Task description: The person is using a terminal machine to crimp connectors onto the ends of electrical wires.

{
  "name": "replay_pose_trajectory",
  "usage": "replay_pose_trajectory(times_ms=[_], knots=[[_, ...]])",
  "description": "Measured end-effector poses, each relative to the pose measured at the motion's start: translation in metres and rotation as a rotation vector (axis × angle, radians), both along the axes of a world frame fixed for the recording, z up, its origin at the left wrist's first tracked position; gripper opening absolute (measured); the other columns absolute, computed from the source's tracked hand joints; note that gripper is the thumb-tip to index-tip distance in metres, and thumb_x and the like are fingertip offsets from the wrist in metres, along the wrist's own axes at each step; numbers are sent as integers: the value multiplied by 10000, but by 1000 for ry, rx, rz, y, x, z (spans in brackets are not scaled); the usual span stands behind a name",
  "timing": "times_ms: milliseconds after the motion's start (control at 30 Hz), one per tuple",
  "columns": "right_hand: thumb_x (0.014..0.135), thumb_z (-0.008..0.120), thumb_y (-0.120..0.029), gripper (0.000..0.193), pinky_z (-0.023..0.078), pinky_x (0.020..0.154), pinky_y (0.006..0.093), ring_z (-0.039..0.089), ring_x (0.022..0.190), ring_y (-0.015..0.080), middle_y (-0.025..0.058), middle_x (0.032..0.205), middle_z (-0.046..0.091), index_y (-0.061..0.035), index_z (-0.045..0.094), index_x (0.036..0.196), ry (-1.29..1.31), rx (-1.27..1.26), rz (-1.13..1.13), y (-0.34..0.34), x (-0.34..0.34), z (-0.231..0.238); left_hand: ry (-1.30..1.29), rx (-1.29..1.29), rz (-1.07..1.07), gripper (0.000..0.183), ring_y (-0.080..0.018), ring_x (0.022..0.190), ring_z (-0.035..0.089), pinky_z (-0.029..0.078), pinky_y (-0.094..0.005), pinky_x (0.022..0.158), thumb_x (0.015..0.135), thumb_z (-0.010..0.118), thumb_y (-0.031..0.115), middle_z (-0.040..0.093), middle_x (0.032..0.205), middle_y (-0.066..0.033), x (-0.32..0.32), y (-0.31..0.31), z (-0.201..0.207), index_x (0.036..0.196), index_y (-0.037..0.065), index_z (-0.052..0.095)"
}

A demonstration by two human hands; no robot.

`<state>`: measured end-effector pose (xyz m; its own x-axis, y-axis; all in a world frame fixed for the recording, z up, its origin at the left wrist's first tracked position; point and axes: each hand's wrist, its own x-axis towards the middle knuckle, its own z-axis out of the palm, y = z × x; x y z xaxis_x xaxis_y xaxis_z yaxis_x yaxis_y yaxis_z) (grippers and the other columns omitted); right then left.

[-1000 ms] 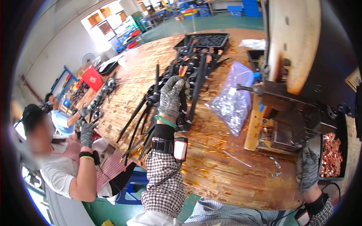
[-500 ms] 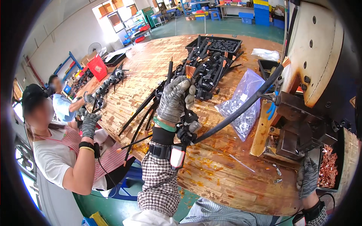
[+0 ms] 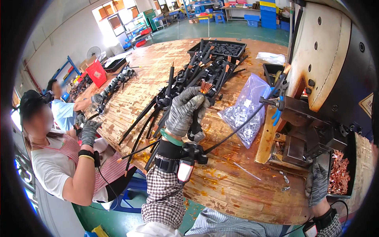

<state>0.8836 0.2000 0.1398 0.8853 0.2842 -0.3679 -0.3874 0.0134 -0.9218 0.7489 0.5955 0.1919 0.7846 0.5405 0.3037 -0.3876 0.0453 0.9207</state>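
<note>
My left hand [image 3: 185, 112], in a grey knit glove, is closed around a black cable whose bared copper end [image 3: 205, 87] sticks out past the fingers. Black connector pieces [image 3: 193, 152] hang below that hand, beside the wrist. From them another black cable [image 3: 237, 132] runs up and right to the press; its bare copper strands [image 3: 287, 68] show at the tip. My gloved right hand [image 3: 317, 183] rests low at the front of the dark metal press [image 3: 304, 146], fingers stretched up along its edge. Its fingertips are partly hidden, and no held thing shows.
Beyond my left hand lies a heap of black cables [image 3: 201, 71], with a black tray [image 3: 241, 49] behind. A clear bag of metal terminals [image 3: 246, 114] sits left of the press. Copper pieces [image 3: 338, 173] fill a bin at right. Two co-workers [image 3: 59, 158] handle cables at left.
The cable running to the press has dropped lower and away, its copper tip shifting left and slightly down. The copper end in my left hand has moved right and down. My right hand stays by the press.
</note>
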Motion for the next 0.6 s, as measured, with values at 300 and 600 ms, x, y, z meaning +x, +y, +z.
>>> replay_pose_trajectory(times_ms=[300, 600], knots=[[900, 462, -272, 205, 256, 212, 231, 338, 243, 98, -4, 427, 414, -84, 499, 827, -7, -45, -4, 7, -2, 7, -6, 32, 58, 202, -52, 502, 499, 378, -162, 419, 813, 589, 94, 602, 713, -43, 4, -14, -15, 996, 9, 573], [900, 464, -248, 178, 287, 215, 220, 366, 252, 97, -2, 435, 426, -74, 497, 881, 8, 25, 7, 3, 1, 0, 61, 48, 163, 205, -33, 458, 471, 323, -152, 380, 804, 615, 116, 594, 671, -22, 6, -19, -16, 979, 13, 589]])
